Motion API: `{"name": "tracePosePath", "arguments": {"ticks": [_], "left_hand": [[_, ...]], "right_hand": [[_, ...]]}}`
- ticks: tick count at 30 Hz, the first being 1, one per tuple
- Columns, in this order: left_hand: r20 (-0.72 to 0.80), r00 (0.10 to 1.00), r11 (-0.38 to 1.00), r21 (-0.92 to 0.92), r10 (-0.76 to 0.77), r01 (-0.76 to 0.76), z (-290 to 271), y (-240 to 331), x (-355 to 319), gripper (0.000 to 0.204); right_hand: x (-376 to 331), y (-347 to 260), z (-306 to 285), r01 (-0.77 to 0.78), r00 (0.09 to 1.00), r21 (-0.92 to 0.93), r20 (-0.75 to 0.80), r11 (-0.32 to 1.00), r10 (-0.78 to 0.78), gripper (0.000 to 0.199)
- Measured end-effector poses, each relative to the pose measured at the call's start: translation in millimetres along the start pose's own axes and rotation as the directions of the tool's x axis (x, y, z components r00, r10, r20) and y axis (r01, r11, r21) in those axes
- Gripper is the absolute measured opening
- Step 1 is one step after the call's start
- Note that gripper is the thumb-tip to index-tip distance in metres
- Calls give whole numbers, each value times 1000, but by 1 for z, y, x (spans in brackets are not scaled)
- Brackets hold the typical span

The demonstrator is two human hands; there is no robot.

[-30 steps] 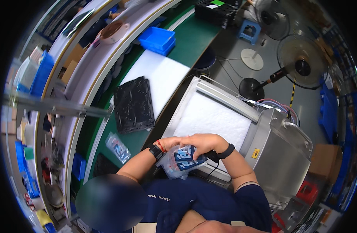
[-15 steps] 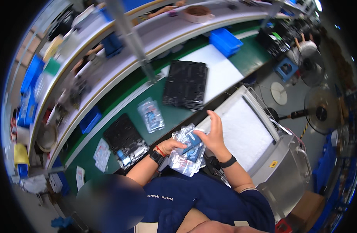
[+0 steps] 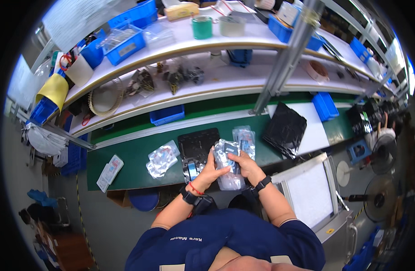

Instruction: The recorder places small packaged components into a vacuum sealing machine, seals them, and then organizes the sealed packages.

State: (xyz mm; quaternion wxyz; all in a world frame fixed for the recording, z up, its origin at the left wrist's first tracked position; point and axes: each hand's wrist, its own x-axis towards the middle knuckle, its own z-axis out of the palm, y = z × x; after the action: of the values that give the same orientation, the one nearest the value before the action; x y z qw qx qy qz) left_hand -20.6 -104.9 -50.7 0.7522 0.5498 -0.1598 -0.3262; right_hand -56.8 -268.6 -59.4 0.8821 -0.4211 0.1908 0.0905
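Both hands grip a small stack of shiny clear-and-silver plastic packets (image 3: 231,182) with dark blue flat contents, in front of my body at the bench edge. My left hand (image 3: 207,172) holds its left side, the thumb lying across the front. From the right, my right hand (image 3: 248,167) clasps it, thumb pressed on the upper face. Just behind and left lies a black moulded tray (image 3: 197,141) with silver and blue pieces at its near end. More clear packets (image 3: 247,139) rest beyond my right hand. Another group of packets (image 3: 163,159) lies left of the tray.
The green bench top (image 3: 133,156) also carries white printed packets (image 3: 110,173) at its left end. A pile of black trays (image 3: 285,128) and a blue bin (image 3: 325,107) stand to the right. Shelves (image 3: 236,74) rise behind, with a metal post (image 3: 284,61). A white-topped metal machine (image 3: 307,194) is at right.
My view has swung left to face the bench. The packets have come round with my hands, and my right hand, formerly raised with fingers spread, has closed onto them.
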Motion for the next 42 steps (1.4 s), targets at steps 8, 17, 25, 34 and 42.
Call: {"name": "tracePosePath", "arguments": {"ticks": [8,17,25,34,42], "left_hand": [[-369,906,978,-70,-208,196,-100,-7,-72,47],[-839,312,880,-347,-446,323,-99,-47,-203,21],[-860,85,811,-435,-503,391,-48,-75,-193,17],[-848,184,856,-442,-497,269,-53,-62,-156,12],[-883,457,896,116,-104,428,-114,-54,-130,15]], "right_hand": [[205,-77,-32,-93,966,-137,-251,986,57,29],[377,-95,12,130,980,-350,-95,928,-173,21],[413,-96,66,181,983,-543,130,820,-131,18],[398,-94,29,300,953,-764,206,572,-224,15],[286,-56,2,315,897,-908,189,278,-401,13]]}}
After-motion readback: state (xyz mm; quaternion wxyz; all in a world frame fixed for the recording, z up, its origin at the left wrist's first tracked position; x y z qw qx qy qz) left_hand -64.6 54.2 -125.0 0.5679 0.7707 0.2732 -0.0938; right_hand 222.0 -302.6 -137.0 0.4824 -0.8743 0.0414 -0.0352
